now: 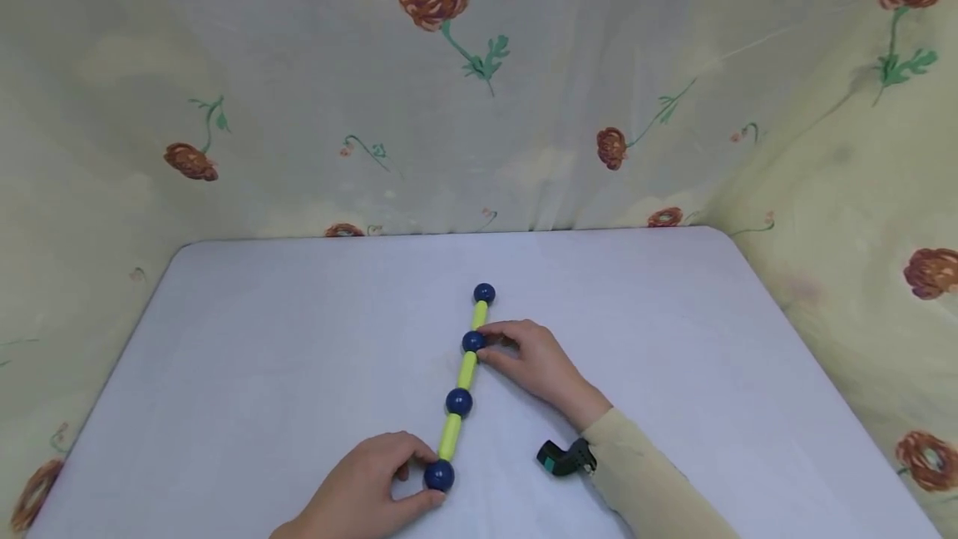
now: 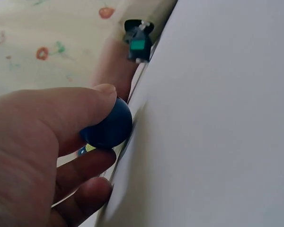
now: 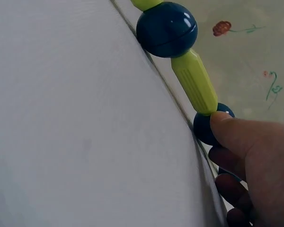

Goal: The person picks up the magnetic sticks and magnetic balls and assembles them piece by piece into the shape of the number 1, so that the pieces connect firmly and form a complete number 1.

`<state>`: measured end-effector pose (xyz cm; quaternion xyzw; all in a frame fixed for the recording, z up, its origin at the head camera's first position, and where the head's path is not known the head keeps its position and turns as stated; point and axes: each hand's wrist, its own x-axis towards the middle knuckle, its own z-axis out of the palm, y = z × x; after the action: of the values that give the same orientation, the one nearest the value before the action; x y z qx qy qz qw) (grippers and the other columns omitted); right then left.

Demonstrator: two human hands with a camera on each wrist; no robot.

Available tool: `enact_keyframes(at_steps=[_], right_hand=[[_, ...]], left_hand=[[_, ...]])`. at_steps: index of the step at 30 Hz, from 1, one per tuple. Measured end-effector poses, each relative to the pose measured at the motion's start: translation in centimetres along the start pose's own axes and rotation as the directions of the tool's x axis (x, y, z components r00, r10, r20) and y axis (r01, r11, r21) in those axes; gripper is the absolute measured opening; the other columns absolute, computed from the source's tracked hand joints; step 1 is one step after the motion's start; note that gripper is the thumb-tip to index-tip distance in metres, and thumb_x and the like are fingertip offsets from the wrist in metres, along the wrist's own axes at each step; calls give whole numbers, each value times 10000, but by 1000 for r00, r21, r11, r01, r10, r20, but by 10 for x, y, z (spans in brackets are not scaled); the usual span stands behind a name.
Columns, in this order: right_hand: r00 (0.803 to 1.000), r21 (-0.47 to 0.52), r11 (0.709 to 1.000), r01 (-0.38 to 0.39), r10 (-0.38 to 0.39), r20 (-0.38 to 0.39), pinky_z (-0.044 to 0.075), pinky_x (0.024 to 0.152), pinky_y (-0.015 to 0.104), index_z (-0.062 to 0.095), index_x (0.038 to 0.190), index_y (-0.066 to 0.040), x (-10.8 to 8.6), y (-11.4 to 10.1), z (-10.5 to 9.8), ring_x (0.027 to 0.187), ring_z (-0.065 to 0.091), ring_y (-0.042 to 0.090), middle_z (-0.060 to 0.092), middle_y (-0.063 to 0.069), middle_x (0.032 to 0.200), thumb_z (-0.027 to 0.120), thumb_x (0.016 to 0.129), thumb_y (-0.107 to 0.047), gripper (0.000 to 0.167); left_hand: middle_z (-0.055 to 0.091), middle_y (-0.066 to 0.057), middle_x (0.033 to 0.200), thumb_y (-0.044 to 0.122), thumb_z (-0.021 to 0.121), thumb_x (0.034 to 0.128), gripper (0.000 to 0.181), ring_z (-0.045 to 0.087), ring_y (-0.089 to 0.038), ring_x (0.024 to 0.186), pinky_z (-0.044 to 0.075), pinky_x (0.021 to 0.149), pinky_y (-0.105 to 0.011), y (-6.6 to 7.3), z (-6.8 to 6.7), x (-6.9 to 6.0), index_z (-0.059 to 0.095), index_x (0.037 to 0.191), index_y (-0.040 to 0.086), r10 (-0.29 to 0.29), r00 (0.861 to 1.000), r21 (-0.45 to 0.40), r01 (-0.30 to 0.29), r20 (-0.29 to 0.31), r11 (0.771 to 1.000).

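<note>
A straight chain of several dark blue balls joined by yellow-green rods (image 1: 467,371) lies on the white table, slanting away from me. My left hand (image 1: 367,481) pinches the nearest blue ball (image 1: 439,476) between thumb and fingers; in the left wrist view that ball (image 2: 111,125) sits between thumb and forefinger. Farther up, my right hand (image 1: 540,363) grips the blue ball (image 1: 473,341) second from the far end. The right wrist view shows the thumb on this ball (image 3: 207,128), beside a ribbed rod (image 3: 195,81). Between the hands lies another ball (image 1: 459,402); the far-end ball (image 1: 484,294) is untouched.
A white tabletop (image 1: 262,339) with rounded far corners lies under the chain. Flower-printed cloth (image 1: 524,148) hangs behind it and at both sides. A black wrist-worn device (image 1: 566,457) with a green patch sits at the right sleeve (image 1: 651,472).
</note>
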<state>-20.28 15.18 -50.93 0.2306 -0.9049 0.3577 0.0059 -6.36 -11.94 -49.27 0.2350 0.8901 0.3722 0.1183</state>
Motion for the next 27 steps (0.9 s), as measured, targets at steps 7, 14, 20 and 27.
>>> enact_keyframes(at_steps=[7, 14, 20, 27], right_hand=[[996, 24, 999, 45, -47, 80, 445, 962, 324, 692, 1242, -290, 8, -6, 7, 1120, 570, 42, 658, -195, 1155, 691, 935, -383, 321], [995, 32, 998, 46, -49, 93, 446, 956, 316, 697, 1233, -285, 13, -14, 13, 1111, 575, 47, 667, -174, 1150, 697, 934, -365, 310], [994, 33, 998, 60, -63, 92, 455, 949, 315, 688, 1251, -275, 14, -18, 16, 1115, 578, 51, 669, -161, 1168, 695, 935, -361, 327], [996, 44, 997, 70, -72, 47, 460, 937, 309, 687, 1247, -257, 14, -20, 20, 1095, 580, 39, 667, -166, 1161, 696, 937, -338, 321]], left_hand=[[551, 212, 846, 613, 703, 826, 417, 492, -16, 734, 450, 648, -224, 10, 6, -7, 667, 1047, 262, -92, 995, 2, 92, 42, 996], [542, 206, 821, 611, 693, 834, 381, 486, -29, 724, 439, 645, -225, 13, 11, -8, 650, 1011, 276, -115, 992, 0, 115, 54, 993], [541, 198, 815, 606, 696, 833, 368, 490, -30, 722, 442, 637, -218, 13, 13, -8, 641, 1000, 282, -124, 991, -18, 125, 54, 992], [559, 219, 841, 601, 707, 829, 357, 501, -12, 716, 454, 630, -208, 8, 13, -7, 635, 990, 291, -59, 998, -47, 59, 4, 997]])
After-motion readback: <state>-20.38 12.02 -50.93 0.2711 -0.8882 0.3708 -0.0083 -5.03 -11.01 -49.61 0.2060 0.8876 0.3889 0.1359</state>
